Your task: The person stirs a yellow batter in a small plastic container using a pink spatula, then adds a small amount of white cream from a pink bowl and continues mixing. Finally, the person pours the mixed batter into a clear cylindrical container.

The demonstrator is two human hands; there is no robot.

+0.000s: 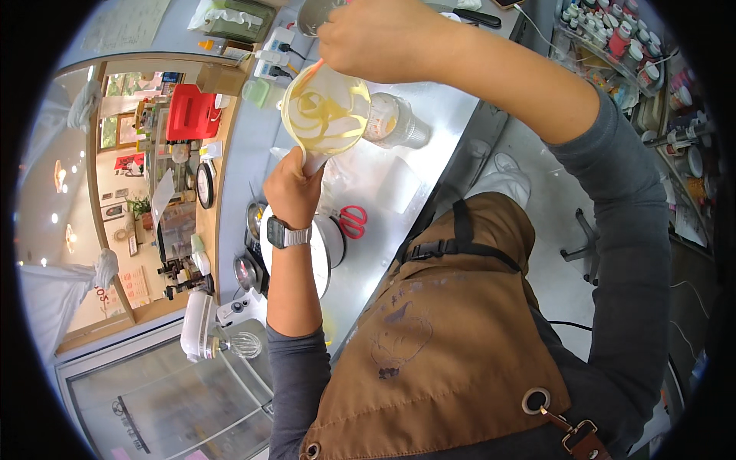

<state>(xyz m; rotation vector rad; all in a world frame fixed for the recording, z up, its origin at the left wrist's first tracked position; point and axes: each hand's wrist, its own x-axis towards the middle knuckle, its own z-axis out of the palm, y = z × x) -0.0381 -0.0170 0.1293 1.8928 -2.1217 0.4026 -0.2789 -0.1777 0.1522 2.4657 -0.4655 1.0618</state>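
My left hand [294,187], with a watch on its wrist, grips the handle side of a translucent plastic pitcher [345,123]. Its mouth faces me, and pale yellow cream or batter streaks the inside. My right hand [374,43] is closed above the pitcher on a thin orange-pink tool [313,70], perhaps a spatula; its end in the pitcher is hard to make out. Clear plastic cups [411,129] lie right beside the pitcher. Red-handled scissors [352,222] rest on the metal worktop [374,253], next to a white round turntable [322,259] partly behind my left forearm.
A metal bowl [310,17] and a black-handled knife [480,18] are at the far end. Power strips [275,54] and a green-lidded container [257,93] stand along the left side. Nearer are a small steel bowl [246,272] and a stand mixer [197,328] with a whisk.
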